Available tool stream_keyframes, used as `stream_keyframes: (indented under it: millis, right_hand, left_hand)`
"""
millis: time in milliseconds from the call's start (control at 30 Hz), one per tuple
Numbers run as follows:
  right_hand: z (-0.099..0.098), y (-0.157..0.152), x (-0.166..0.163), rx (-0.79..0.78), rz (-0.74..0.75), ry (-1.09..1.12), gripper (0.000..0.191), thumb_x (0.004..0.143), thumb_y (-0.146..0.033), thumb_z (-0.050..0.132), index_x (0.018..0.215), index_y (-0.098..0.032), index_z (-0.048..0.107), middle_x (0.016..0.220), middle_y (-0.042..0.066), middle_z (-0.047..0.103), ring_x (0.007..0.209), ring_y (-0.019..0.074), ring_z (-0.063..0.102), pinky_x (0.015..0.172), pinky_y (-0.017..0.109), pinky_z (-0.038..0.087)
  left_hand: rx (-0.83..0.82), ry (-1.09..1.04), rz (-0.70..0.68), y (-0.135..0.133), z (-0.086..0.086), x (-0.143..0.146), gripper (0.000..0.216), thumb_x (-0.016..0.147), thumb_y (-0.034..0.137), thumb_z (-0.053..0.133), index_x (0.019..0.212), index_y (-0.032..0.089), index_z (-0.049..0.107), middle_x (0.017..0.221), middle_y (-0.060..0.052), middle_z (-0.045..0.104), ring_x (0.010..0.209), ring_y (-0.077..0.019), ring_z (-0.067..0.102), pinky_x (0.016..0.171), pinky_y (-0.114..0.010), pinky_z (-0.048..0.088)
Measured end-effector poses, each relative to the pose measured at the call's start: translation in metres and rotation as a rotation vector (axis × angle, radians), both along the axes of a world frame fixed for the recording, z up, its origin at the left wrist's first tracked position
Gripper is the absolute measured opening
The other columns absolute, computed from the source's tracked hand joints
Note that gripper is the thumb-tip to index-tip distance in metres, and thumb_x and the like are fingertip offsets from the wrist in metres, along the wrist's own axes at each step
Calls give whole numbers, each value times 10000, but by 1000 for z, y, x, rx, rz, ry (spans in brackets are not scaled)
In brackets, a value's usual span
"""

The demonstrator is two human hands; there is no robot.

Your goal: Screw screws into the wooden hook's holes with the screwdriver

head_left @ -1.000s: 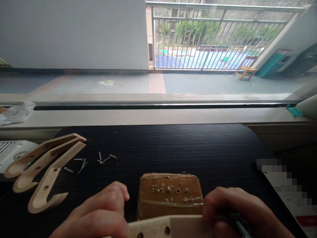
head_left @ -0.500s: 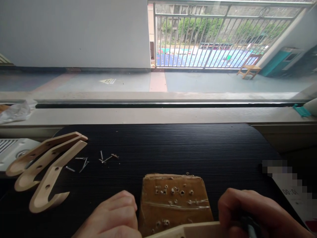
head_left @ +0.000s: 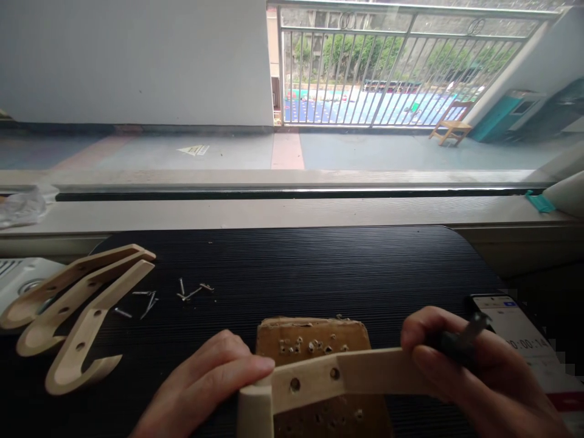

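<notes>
Under the brown taped block (head_left: pixel 314 336) spreads your black desk (head_left: pixel 319 267), wood-grained, its far corners rounded. The block is pocked with small holes along its upper face. Across your view of that block runs a pale wooden hook (head_left: pixel 314 381), two holes facing you; whether it touches the block cannot be told from this angle. Three matching hooks (head_left: pixel 77 298) lie side by side, well to the left of the block. Left of the block, your left hand (head_left: pixel 205 382) grasps the pale wooden hook at its curled end. To the block's right, your right hand (head_left: pixel 493 392) pinches the straight end between thumb and fingers. Farther right of the block, a phone (head_left: pixel 506 313) shows a timer. Right of the block too, a dark tool (head_left: pixel 458 348) sits in your right hand. Beyond the block and to its left, small screws (head_left: pixel 181 286) lie in two loose groups.
</notes>
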State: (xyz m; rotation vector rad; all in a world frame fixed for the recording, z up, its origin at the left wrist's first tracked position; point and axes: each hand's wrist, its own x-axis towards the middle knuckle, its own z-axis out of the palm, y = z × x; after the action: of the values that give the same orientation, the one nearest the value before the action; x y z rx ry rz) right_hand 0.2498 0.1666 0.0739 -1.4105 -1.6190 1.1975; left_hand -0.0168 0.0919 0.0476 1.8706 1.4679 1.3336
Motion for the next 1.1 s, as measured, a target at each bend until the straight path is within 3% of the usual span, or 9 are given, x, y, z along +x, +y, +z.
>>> stream_keyframes:
  millis: [167, 333, 600, 800, 933, 1033, 1100]
  right_hand:
    - [-12, 5, 0, -61, -164, 241, 138, 746, -370, 625, 791, -243, 594, 686, -3, 556, 478, 88, 410, 392, 183, 358]
    - [-14, 11, -5, -70, -316, 452, 110, 753, -353, 637, 796, -256, 609, 506, -35, 468, 459, 89, 409, 414, 191, 354]
    - [-17, 12, -4, -51, -308, 452, 130, 722, -331, 676, 782, -223, 636, 529, -28, 502, 461, 79, 425, 394, 172, 341]
    - [-10, 5, -6, -94, -214, 372, 130, 721, -349, 679, 769, -233, 642, 656, -29, 562, 468, 51, 426, 404, 153, 340]
    - [-10, 0, -10, -145, -104, 366, 128, 748, -358, 653, 789, -237, 655, 677, -19, 574, 494, 55, 424, 420, 162, 330]
    - [-10, 1, -11, -95, -113, 420, 184, 791, -391, 599, 887, -246, 659, 589, -24, 533, 507, 73, 432, 448, 186, 341]
    - [-7, 2, -12, -50, -135, 445, 206, 808, -388, 579, 933, -240, 649, 512, -42, 469, 495, 75, 414, 459, 197, 335]
  left_hand:
    - [-102, 69, 53, -6, -2, -6, 518, 683, 144, 663, 1150, 341, 559, 1093, -10, 616, 940, -232, 608, 777, -284, 547]
    - [-213, -58, 122, -6, -10, -5, 491, 784, 179, 572, 1245, 299, 455, 1291, -21, 473, 1158, -230, 476, 996, -313, 426]
    - [-224, -138, 182, -2, -5, 3, 449, 811, 182, 555, 1237, 274, 447, 1264, -26, 469, 1124, -182, 488, 1005, -255, 390]
    - [-246, -113, 121, -8, -5, 8, 631, 762, 207, 619, 1328, 289, 351, 1340, -35, 468, 1167, -225, 491, 1008, -291, 403]
    - [-216, -255, 179, -8, 0, 23, 396, 762, 187, 617, 1134, 302, 544, 1074, 6, 661, 981, -199, 625, 854, -260, 525]
    - [-150, -432, 270, -3, 6, 31, 221, 770, 137, 597, 958, 252, 584, 994, 12, 672, 912, -171, 646, 807, -243, 546]
    - [-96, -464, 317, 2, 9, 32, 234, 762, 90, 593, 947, 229, 564, 1009, -3, 655, 935, -158, 629, 817, -219, 530]
